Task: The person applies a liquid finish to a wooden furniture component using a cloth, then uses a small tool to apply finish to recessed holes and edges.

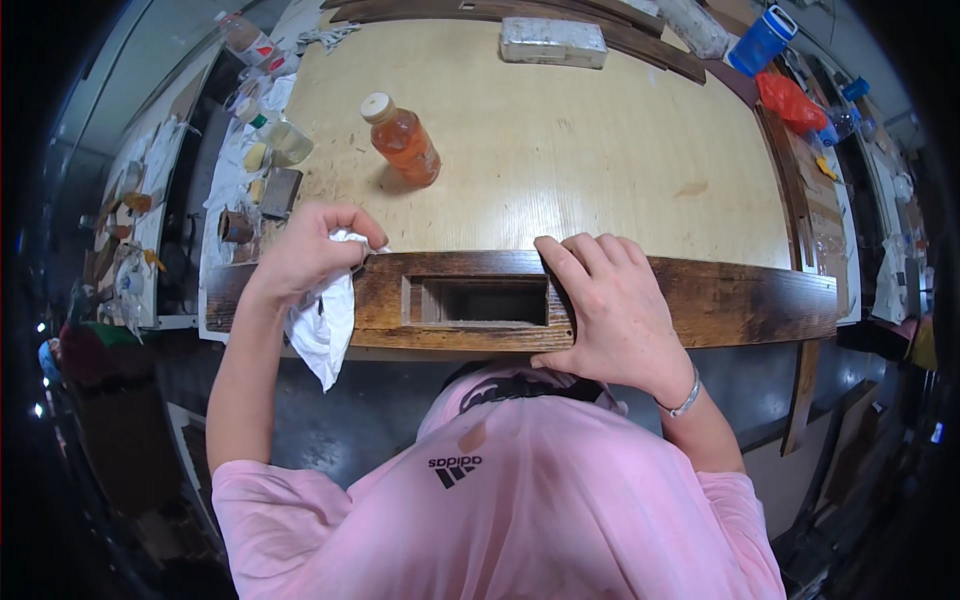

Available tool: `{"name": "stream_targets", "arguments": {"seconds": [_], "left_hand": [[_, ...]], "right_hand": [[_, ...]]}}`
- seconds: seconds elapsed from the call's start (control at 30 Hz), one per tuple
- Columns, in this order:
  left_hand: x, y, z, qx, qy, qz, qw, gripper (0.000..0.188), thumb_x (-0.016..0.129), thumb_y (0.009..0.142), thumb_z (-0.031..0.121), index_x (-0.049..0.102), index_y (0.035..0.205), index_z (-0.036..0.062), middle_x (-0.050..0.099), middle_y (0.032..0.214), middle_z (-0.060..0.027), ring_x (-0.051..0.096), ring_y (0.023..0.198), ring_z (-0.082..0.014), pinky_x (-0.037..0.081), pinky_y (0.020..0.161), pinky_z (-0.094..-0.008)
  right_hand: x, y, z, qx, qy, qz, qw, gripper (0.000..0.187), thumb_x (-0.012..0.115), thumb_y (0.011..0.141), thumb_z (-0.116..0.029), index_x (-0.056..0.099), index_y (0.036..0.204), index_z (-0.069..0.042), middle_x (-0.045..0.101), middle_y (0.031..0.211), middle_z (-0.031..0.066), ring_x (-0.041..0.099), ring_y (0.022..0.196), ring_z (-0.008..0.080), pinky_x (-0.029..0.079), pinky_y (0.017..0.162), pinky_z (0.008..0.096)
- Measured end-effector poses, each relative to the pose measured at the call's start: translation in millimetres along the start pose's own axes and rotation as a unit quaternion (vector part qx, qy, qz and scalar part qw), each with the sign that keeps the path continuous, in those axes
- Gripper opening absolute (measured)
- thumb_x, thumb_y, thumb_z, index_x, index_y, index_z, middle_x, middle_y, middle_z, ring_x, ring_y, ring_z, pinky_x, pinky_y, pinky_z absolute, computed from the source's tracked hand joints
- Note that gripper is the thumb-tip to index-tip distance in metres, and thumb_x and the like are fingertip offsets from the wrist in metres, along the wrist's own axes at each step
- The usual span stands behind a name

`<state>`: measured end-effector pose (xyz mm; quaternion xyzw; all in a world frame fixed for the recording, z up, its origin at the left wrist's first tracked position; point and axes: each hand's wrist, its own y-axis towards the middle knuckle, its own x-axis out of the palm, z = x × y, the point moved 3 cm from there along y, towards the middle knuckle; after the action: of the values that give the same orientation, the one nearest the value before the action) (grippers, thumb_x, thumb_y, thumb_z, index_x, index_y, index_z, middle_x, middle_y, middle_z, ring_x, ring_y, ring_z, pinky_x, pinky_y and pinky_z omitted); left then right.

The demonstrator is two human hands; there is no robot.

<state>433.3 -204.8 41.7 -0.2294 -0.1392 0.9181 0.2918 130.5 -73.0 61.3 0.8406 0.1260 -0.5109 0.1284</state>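
Cloth point(330, 315), 1, hangs from left hand point(312, 250); right hand point(618, 308) spans 1 board point(745, 302).

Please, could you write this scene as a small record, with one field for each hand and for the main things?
Left hand: holds a crumpled white cloth
Right hand: spread across the brown wooden board
Board position: along the near side of the tabletop
Rectangular opening: in the board, between the hands
Bottle with orange liquid: white cap, upright, beyond the board
Whitish block: at the far side
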Motion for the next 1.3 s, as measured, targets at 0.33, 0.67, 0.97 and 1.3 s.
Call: {"name": "stream_targets", "arguments": {"seconds": [0.33,0.67,0.97,1.3], "left_hand": [[116.7,-56.0,107.9,0.521,-0.015,0.091,0.849,0.041,0.078,0.074,0.007,0.069,0.114,0.0019,0.066,0.120,-0.0168,0.067,0.103,-0.0325,0.055,0.087,-0.0369],[-100.7,-158.4,-189.3,0.027,-0.126,0.593,0.795,0.015,0.058,0.096,-0.004,0.070,0.105,-0.0051,0.068,0.092,-0.0023,0.061,0.083,-0.0074,0.048,0.075,-0.0232],[-93.4,-112.8,-321.2,-0.287,0.264,0.484,0.783,0.031,0.073,0.083,0.029,0.073,0.109,0.0122,0.073,0.109,-0.0156,0.069,0.102,-0.0384,0.055,0.086,-0.0445],[-97.5,-123.1,-344.0,0.008,-0.351,0.638,0.685,0.025,0.063,0.095,0.018,0.071,0.108,-0.0019,0.071,0.097,-0.0080,0.066,0.089,-0.0193,0.053,0.080,-0.0341]], "right_hand": [[-0.3,-5.6,-22.0,0.080,0.480,0.216,0.847,0.056,0.071,0.074,-0.008,0.055,0.126,0.004,0.056,0.128,0.0151,0.060,0.114,0.0238,0.048,0.099,0.0352],[-2.9,-10.1,14.5,0.186,0.034,0.151,0.970,0.011,0.063,0.082,0.000,0.064,0.094,0.001,0.058,0.073,0.0074,0.056,0.065,0.0142,0.045,0.061,0.0290],[9.3,-15.1,17.8,0.171,-0.036,0.253,0.952,0.009,0.066,0.083,0.000,0.064,0.092,0.002,0.059,0.074,0.0107,0.056,0.063,0.0196,0.046,0.061,0.0313],[4.5,-9.5,3.7,0.117,-0.065,0.261,0.956,0.011,0.069,0.079,0.000,0.063,0.088,-0.001,0.058,0.074,0.0130,0.059,0.061,0.0267,0.046,0.058,0.0343]]}}
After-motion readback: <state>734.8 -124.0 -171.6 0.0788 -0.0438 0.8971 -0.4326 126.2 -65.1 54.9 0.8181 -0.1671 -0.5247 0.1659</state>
